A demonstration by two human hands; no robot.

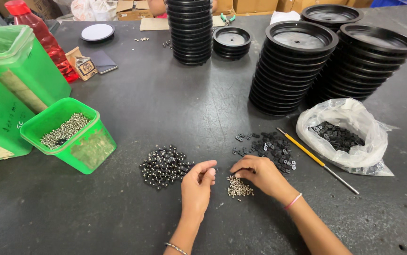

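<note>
My left hand (198, 185) rests on the dark table with thumb and forefinger pinched together; whether something small sits between them is too small to tell. My right hand (260, 172) lies beside it, fingers curled down over a small heap of silver screws (239, 187). Left of my left hand is a pile of small black parts with silver screw ends (164, 165). Just beyond my right hand, loose black plastic clips (269, 146) are scattered.
A green tub of screws (66, 134) and larger green bins (5, 85) stand at left. Tall stacks of black round lids (291, 71) stand at the back. A clear bag of black clips (343, 134) and a yellow-handled screwdriver (314, 158) lie at right. A red bottle (40, 35) stands far left.
</note>
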